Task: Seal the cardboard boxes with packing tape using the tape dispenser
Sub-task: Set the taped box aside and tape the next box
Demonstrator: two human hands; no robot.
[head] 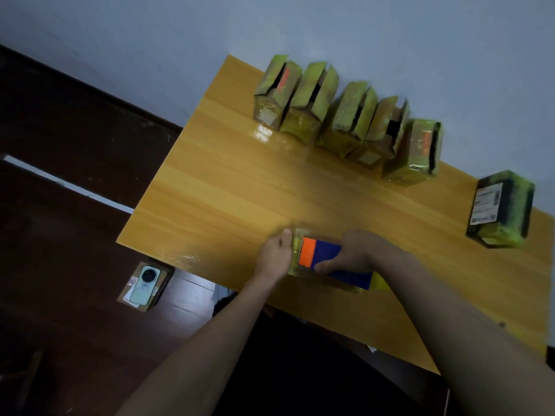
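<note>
At the near edge of a yellow wooden table [228, 187], seen from above and tilted, two bare forearms reach in from below toward a small box [295, 267] wrapped in yellowish tape. The right hand [357, 250] curls its fingers and thumb round a blue and orange tape dispenser [322, 252] that lies on top of the box. The left hand [274, 255] grips the box's left end, thumb raised at its far corner. The box is mostly hidden under the dispenser and hands. Along the far edge of the table, against a pale blue wall [390, 34], five cardboard boxes [345, 115] stand in a row, close together, their top flaps partly open and their sides shiny with yellow-green tape. A sixth box [500, 210] with a white shipping label stands apart at the right. On the dark floor [60, 145] to the left, a pale green phone [144, 285] lies on a small carton
</note>
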